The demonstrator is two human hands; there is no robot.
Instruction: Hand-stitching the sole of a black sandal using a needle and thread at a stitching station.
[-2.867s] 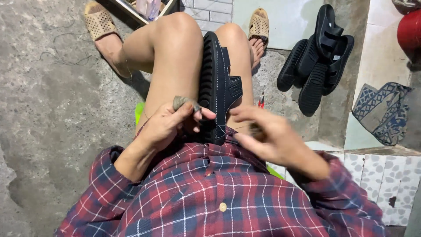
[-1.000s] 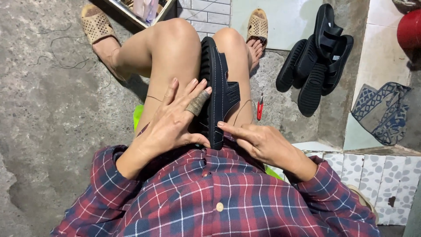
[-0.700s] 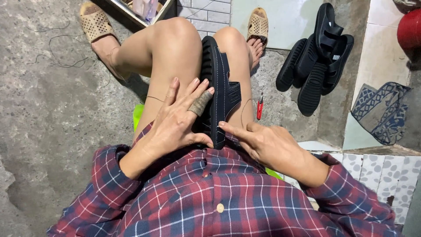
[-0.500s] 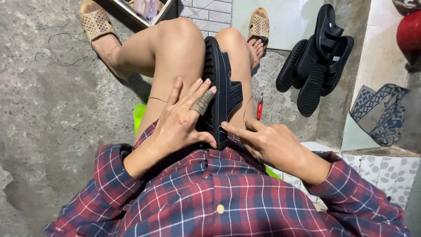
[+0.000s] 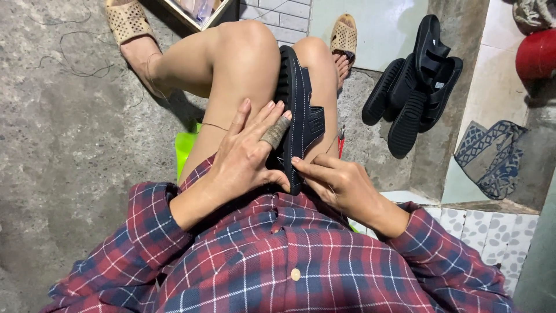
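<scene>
— Where is the sandal being worked on?

— The black sandal [image 5: 298,110] stands on edge between the person's bare knees, its ridged sole toward the left thigh and its stitched strap toward the right one. Its near end sits at the lap, just above the plaid shirt [image 5: 278,261].

— What is the left hand doing?

— The left hand [image 5: 246,156] lies flat against the sole side of the sandal, fingers spread and pointing away from the body. A brownish wrap covers one finger [image 5: 274,132]. The grip is loose: the palm and fingers press on the sandal and the thumb hooks round the near end, not a closed fist.

— And the right hand?

— The right hand [image 5: 336,182] is at the sandal's near end on the strap side. Its thumb and forefinger are pinched together right at the edge of the sole; whatever they hold is too small to make out, so I cannot tell what the grip has.

— What else is around?

— A pile of black sandals [image 5: 417,87] leans on the concrete floor [image 5: 63,145] to the right, well apart from the hands. Tan sandals are on both feet, one at the upper left [image 5: 124,20], one near the tiled wall [image 5: 343,36]. A green object [image 5: 185,150] shows under the left thigh, and a small red-handled tool [image 5: 340,142] lies beside the right knee.
</scene>
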